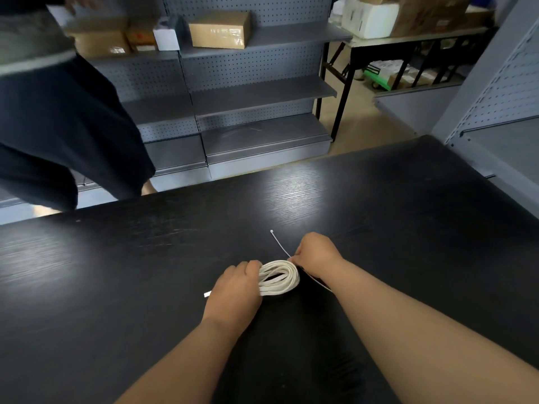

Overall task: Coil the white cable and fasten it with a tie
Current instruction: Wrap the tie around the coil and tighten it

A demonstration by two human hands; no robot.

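White cable (280,275) lies on the black table (145,272), near centre and close to the person, already wound into a flat oval coil of several loops. Left hand (234,290) grips the coil's left end, fingers curled over the strands and palm down on the table. A short white cable end (207,294) sticks out just left of that hand. Right hand (316,253) sits at the coil's upper right edge, fingertips drawn together and pinching the tie (278,243). The tie is thin and white; it runs up and to the left from the pinch, and its small head lies free on the table beyond the coil. It is not closed round the coil. Another thin white line shows by the right wrist at the coil's right side; cannot tell whether it is tie or cable. Both forearms are bare and reach in from the bottom edge. Beyond the table: grey pegboard shelving (256,94) with a cardboard box (220,30) on an upper shelf. Another person in dark clothing (58,118) stands at upper left. A folding table (408,39) loaded with boxes is at upper right.
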